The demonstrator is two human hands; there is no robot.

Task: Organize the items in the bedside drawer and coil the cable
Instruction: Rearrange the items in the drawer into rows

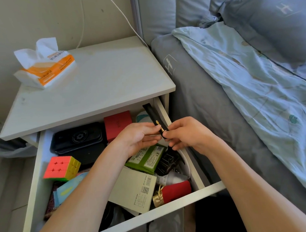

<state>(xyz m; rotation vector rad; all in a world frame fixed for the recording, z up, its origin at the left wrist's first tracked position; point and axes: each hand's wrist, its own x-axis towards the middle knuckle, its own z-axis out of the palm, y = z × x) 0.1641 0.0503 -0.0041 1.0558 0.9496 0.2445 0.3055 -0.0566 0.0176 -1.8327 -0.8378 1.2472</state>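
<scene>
**Drawer open, both hands on a black stick-shaped item**

Leftmost, at 9 o'clock, bare wall and a strip of floor beside the white nightstand point(96, 78). Tissue pack point(46, 68), orange and white, sits at 10 o'clock on the top surface, one sheet standing up. Rest of the top is bare, faintly smudged. White cable point(124, 17) runs down the wall at 12 o'clock and drops behind the stand's back right corner.

Below the top, drawer point(160, 212) pulled out, crowded. Puzzle cube point(62, 168) at 8 o'clock against the left wall. Black case point(76, 138) behind it, toward 10 o'clock. Red box point(117, 123) at the drawer's rear centre. Beige box point(135, 190) with barcode label tilted at 6 o'clock. Green packet point(146, 159) just under the hands. Red pouch point(176, 188) with gold cord near the front right corner.

Centre frame: left hand point(137, 138) and right hand point(187, 133) meet above the drawer, fingertips of both pinched on the lower end of a black stick point(153, 115) with gold detail. Its upper end slants toward 11 o'clock, near the drawer's right wall.

Right, from 1 to 5 o'clock: bed with grey sheet point(211, 112), pale blue quilt point(254, 84) rumpled across it, grey-blue pillow point(275, 22) at the head.
</scene>
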